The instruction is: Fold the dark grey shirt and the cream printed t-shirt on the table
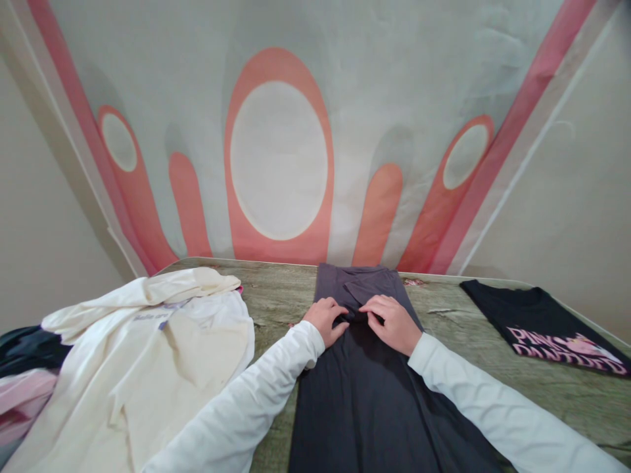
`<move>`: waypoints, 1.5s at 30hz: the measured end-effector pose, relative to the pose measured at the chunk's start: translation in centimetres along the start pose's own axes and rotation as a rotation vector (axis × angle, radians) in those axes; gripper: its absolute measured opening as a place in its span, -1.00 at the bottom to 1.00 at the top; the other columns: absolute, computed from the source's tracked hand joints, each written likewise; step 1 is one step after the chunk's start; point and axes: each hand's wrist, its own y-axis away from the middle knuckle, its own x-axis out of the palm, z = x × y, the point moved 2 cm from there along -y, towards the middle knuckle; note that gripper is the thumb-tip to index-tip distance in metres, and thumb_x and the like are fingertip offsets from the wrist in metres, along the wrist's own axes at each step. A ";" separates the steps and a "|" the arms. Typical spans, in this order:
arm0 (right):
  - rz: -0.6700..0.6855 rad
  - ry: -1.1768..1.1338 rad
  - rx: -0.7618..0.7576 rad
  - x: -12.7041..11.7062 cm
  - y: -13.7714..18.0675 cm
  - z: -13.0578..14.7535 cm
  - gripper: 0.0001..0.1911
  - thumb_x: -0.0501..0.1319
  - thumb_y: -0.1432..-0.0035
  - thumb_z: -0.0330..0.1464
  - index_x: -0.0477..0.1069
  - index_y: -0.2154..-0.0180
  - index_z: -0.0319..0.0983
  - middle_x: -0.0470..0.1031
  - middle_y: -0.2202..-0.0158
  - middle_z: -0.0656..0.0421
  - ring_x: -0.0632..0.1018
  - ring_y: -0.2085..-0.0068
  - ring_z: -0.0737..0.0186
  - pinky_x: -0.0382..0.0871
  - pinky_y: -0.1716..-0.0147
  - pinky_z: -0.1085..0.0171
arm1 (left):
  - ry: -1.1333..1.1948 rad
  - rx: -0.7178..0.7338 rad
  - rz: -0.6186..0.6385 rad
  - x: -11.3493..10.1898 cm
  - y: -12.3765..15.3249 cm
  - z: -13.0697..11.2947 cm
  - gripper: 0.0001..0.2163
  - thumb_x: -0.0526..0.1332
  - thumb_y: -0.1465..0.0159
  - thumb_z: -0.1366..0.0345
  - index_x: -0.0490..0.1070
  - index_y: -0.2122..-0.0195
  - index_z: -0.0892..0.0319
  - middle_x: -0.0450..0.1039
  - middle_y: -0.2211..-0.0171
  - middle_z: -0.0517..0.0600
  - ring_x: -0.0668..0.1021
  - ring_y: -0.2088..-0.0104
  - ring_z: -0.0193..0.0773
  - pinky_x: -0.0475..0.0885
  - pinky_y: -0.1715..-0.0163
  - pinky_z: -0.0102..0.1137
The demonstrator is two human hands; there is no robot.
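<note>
A long dark garment (362, 401) lies lengthwise in front of me, its far part turned to a greyer side with a loose flap. I cannot tell its exact kind. My left hand (327, 319) pinches the cloth near the garment's middle, with thumb and fingers together. Close beside it, my right hand (394, 323) grips the cloth at the same fold, its fingers bent. A small dark gap shows in the fabric between both hands.
A cream long-sleeved garment (162, 368) lies loosely at the left, over pink and black cloth (29, 351). At the right is a folded black T-shirt (537, 322) with pink lettering. The wood-patterned table (276, 295) meets a printed backdrop (279, 164).
</note>
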 end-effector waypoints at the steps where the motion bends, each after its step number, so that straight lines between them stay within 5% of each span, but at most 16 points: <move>1: 0.010 0.013 0.004 0.1 0.0 -0.1 -0.75 0.05 0.01 -0.53 0.42 0.31 -0.20 0.44 0.34 0.16 0.40 0.28 0.25 0.19 0.26 0.25 | -0.006 0.006 0.003 0.0 0.0 0.0 -0.73 0.12 -0.15 0.18 0.37 0.13 0.10 0.27 0.27 0.03 0.35 0.22 -0.21 0.27 0.19 -0.32; 8: 0.098 -0.010 -0.052 0.6 0.2 -0.1 -0.70 0.04 0.04 -0.56 0.47 0.38 -0.15 0.46 0.36 0.19 0.42 0.30 0.28 0.20 0.25 0.24 | -0.051 0.037 0.002 -1.5 0.2 -1.2 -0.75 0.06 -0.19 0.20 0.41 0.15 0.05 0.28 0.25 0.04 0.34 0.21 -0.19 0.25 0.20 -0.29; 12: -0.015 -0.120 0.066 -0.3 -0.2 -1.9 -0.67 0.00 0.03 -0.56 0.47 0.37 -0.17 0.48 0.42 0.20 0.45 0.36 0.29 0.26 0.30 0.27 | -0.028 0.092 -0.016 -2.1 0.2 -2.2 -0.75 0.02 -0.21 0.23 0.39 0.13 0.06 0.29 0.10 0.02 0.30 0.08 -0.16 0.19 0.10 -0.24; 18: -0.177 -0.152 0.230 -1.1 0.0 -6.4 -0.72 -0.01 0.01 -0.50 0.45 0.36 -0.21 0.46 0.38 0.15 0.45 0.40 0.28 0.32 0.40 0.29 | 0.058 0.210 0.075 -0.9 0.0 -2.3 -0.76 0.04 -0.20 0.25 0.38 0.14 0.08 0.39 0.14 -0.03 0.35 0.09 -0.24 0.17 0.07 -0.30; 24: -0.032 -0.080 0.107 0.4 0.8 -6.1 -0.80 0.08 -0.04 -0.40 0.43 0.29 -0.21 0.40 0.31 0.12 0.43 0.30 0.26 0.31 0.28 0.24 | 0.131 0.267 0.100 -1.0 0.0 -2.8 -0.76 0.00 -0.21 0.28 0.37 0.14 0.07 0.39 0.10 -0.05 0.38 0.07 -0.29 0.17 0.05 -0.33; 28: 0.022 0.028 0.095 0.6 0.8 -5.6 -0.79 0.06 -0.10 -0.33 0.43 0.26 -0.19 0.42 0.29 0.11 0.42 0.22 0.22 0.27 0.20 0.18 | 0.066 0.168 0.060 -1.3 -0.1 -2.8 -0.67 -0.08 -0.26 0.26 0.22 -0.02 0.11 0.24 -0.05 -0.01 0.26 -0.06 -0.29 0.12 -0.02 -0.32; 35: 0.215 0.105 0.049 1.0 1.0 -4.8 -0.55 -0.07 -0.17 -0.15 0.17 -0.06 -0.13 0.19 -0.11 0.08 0.18 -0.12 0.15 0.10 0.00 0.05 | -0.128 0.029 0.187 0.4 0.8 -1.7 -0.46 -0.14 -0.23 -0.01 -0.03 -0.17 0.17 -0.05 -0.18 0.10 0.07 -0.16 -0.14 -0.01 -0.07 -0.14; 41: 0.415 0.133 0.139 1.7 1.1 -4.6 -0.42 -0.23 -0.17 -0.05 -0.04 -0.16 -0.13 -0.06 -0.21 0.18 -0.03 -0.20 0.17 -0.11 -0.12 0.07 | -0.169 0.052 0.193 0.8 1.0 -1.8 -0.42 -0.21 -0.21 -0.08 -0.16 -0.20 0.07 -0.16 -0.21 0.03 0.04 -0.17 -0.14 -0.02 -0.08 -0.15; 45: 0.386 0.149 0.185 1.7 1.1 -4.6 -0.41 -0.27 -0.17 -0.03 -0.05 -0.16 -0.12 -0.08 -0.22 0.21 -0.06 -0.21 0.20 -0.14 -0.13 0.08 | -0.208 -0.131 0.109 1.1 0.7 0.1 -0.41 -0.23 -0.24 -0.03 -0.24 -0.21 0.18 -0.26 -0.22 0.07 0.01 -0.18 -0.15 0.02 -0.07 -0.18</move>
